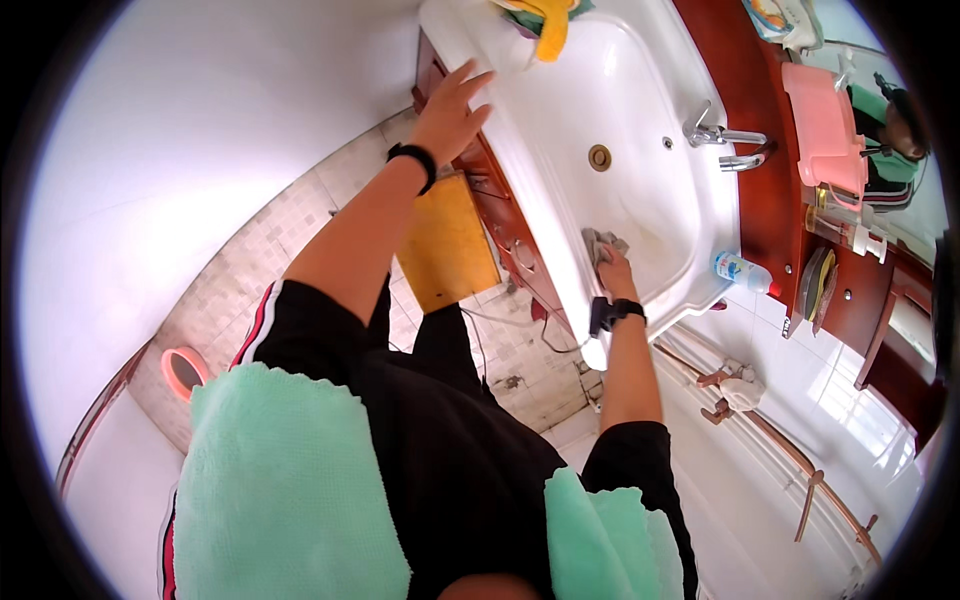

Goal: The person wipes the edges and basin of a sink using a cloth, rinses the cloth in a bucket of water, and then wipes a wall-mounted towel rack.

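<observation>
My right hand (616,274) is closed around a crumpled grey-brown cloth (601,241), pressed against the inner wall of the white washbasin (537,205) at its near right end. A dark band with a small black box circles that wrist. Over on the left, my left hand (452,115) is at the basin's front edge with fingers spread and nothing in them; whether it touches the rim I cannot tell. A black band is on this wrist too. The brass-coloured drain (599,158) shows in the basin floor, and a chrome faucet (715,134) stands at the back.
Yellow and green cloths (552,28) lie at the basin's far left end. A white bottle with a red cap (742,270) is by the right corner. On the red-brown shelf sits a pink container (822,125). Below the front is a yellow board (447,245); copper-coloured pipes (790,455) run right.
</observation>
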Available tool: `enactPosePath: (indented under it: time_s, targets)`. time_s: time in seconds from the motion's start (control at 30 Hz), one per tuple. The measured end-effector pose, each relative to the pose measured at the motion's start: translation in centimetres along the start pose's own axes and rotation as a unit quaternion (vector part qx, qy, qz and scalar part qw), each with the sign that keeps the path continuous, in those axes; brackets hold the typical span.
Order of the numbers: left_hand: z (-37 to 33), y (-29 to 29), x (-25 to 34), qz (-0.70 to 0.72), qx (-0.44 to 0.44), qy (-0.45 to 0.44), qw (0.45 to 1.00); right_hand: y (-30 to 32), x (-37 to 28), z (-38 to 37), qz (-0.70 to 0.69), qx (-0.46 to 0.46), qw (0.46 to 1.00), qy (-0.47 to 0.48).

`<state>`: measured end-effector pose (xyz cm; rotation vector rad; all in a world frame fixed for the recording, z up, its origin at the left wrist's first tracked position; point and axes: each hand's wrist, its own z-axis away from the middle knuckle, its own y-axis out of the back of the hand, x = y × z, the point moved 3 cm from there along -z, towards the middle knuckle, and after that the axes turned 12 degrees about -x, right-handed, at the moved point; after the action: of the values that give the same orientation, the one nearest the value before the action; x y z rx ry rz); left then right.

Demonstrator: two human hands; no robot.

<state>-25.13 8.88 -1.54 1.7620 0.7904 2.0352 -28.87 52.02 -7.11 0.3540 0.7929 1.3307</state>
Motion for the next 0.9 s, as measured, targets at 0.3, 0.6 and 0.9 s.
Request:
enactPosePath:
  time_s: [0.3, 0.6, 0.9]
  targets:
    - [40.7, 8.6, -34.4, -0.035, -0.134, 0.453, 0.881, 1.6, -17.9, -1.3, -0.127, 0.029, 0.973, 0.192]
    - [72.2, 8.5, -25.6, 0.262, 0.318, 0.597, 0.688, 0.7, -26.2, -4.4, 0.094, 0.115, 0.916, 0.372]
    - [72.9, -10.9, -13.4, 0.48, 0.263, 0.578, 0.605, -3.0, -12.8, 8.6, 0.212, 0.16, 0.861, 0.435]
